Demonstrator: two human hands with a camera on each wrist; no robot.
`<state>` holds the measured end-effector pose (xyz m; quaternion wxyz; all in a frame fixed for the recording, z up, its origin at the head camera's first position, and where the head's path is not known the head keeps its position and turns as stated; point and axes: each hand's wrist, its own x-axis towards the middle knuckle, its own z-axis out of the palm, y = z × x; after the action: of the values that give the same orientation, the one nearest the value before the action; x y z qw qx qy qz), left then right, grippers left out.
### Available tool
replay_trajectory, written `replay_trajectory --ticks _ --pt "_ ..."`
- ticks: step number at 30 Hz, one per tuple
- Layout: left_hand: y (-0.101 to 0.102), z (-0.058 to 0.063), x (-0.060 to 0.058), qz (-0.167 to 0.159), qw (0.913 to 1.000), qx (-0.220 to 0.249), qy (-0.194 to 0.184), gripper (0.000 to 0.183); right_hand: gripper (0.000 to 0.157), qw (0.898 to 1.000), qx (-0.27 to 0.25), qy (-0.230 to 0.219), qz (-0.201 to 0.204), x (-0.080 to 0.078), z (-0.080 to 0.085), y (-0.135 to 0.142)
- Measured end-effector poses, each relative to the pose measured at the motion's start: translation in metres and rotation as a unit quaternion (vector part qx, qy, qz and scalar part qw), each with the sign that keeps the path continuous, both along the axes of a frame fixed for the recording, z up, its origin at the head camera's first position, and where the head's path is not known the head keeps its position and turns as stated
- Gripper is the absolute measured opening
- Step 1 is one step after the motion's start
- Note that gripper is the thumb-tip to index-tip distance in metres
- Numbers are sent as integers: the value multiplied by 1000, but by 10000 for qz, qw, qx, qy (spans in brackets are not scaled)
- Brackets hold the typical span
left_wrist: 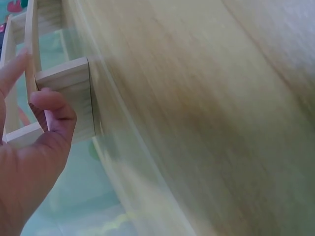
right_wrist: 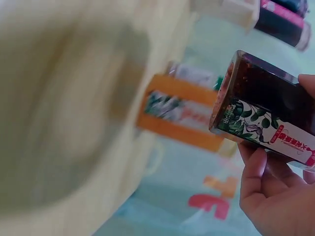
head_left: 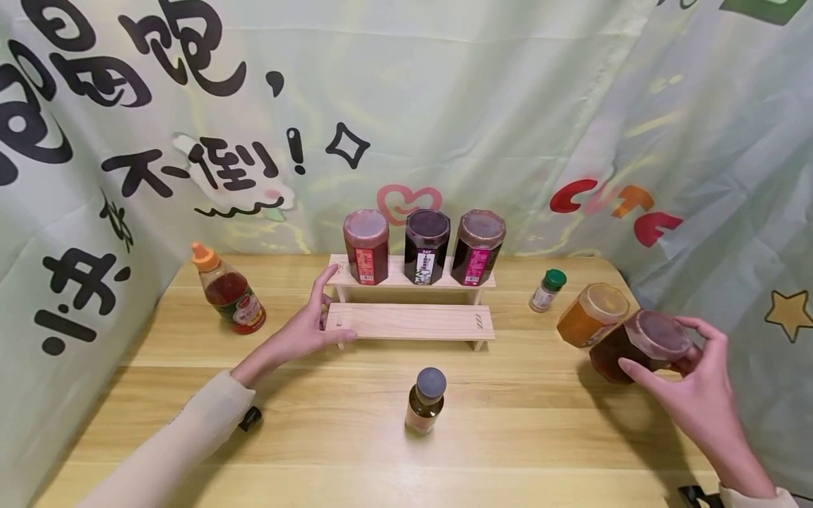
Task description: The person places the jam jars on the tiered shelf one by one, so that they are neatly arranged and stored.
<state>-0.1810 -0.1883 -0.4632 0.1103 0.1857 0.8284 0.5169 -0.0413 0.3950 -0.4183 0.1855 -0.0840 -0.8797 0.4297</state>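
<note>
My left hand [head_left: 309,326] grips the left end of a two-step wooden rack [head_left: 409,322], thumb at the front edge of the lower step and a finger up by the upper one. In the left wrist view the fingers [left_wrist: 51,103] curl at the rack's end board [left_wrist: 74,93]. At the right, my right hand [head_left: 705,391] holds a dark red jar [head_left: 625,349] tilted above the table, thumb on one side and fingers on the other. Its leafy label [right_wrist: 275,130] faces the right wrist camera. An orange-yellow jar [head_left: 584,317] stands just behind it, partly covered in the head view.
Three jars, one reddish [head_left: 366,243] and two dark [head_left: 427,247], stand on the upper step. A small green-capped shaker [head_left: 547,291] is right of the rack, a squeeze bottle [head_left: 235,300] left. Nearer stands a brown bottle [head_left: 424,403]. Printed curtains [head_left: 508,106] enclose the table.
</note>
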Motion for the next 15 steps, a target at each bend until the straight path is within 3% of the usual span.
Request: replay_trajectory --ticks 6,15 --pt "1 -1 0 56 9999 136 57 137 105 9974 -38 465 545 -9 18 -34" --pt "0 0 2 183 9993 -88 329 137 106 9850 -137 784 1531 -38 27 -89"
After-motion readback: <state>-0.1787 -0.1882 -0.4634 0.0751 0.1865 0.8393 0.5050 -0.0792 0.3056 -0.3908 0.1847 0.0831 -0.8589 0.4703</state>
